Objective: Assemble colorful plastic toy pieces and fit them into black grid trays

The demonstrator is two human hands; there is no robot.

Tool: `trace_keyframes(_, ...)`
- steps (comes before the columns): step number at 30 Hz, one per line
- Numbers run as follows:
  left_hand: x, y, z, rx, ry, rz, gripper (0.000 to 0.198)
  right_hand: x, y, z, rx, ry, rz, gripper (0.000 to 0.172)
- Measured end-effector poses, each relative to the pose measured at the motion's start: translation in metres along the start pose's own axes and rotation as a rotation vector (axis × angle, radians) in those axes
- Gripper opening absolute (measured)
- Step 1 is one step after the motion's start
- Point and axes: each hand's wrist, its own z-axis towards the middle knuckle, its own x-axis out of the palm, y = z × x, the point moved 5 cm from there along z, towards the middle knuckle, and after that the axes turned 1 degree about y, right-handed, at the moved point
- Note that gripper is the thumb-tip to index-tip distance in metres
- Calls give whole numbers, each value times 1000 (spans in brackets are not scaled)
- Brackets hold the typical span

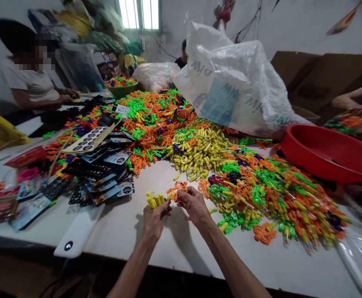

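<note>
My left hand (154, 218) is closed around a small bunch of yellow plastic pieces (155, 200) that stick up from its fingers. My right hand (194, 204) pinches an orange plastic piece (177, 188) just beside the yellow bunch. Both hands hover over the white table (174, 244) near its front edge. A heap of yellow pieces (199, 151) lies just beyond them, within a wide spread of orange, green and blue plastic parts (271, 186).
Stacks of black printed cards (106, 165) lie left of my hands. A red basin (327, 151) sits at the right, a big plastic sack (230, 78) behind the heap. A person (32, 78) sits at the far left; another's arm (351, 101) shows far right. Green bowl (121, 87) at back.
</note>
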Motion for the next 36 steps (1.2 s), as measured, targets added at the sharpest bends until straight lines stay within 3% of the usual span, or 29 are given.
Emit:
trace_keyframes(6, 2, 8, -3, 38, 22, -73, 18, -9, -8, -12, 54, -33, 83, 45)
trace_keyframes(15, 11, 21, 4, 127, 44, 92, 17, -31, 27, -17, -262, -182, -480, 35)
trace_keyframes(19, 27, 25, 4, 55, 124, 63, 20, -46, 22, -14, -179, -157, -352, 36)
trace_keyframes(23, 36, 30, 5, 14, 119, -8, 20, -56, 26, -15, -176, -223, -149, 40)
trace_keyframes(26, 38, 33, 4, -17, 135, -44, 18, -49, 26, -18, -128, -187, -11, 39)
trace_keyframes(36, 28, 31, 0, 2, 149, -49, 15, -36, 3, -23, 64, -92, 116, 27)
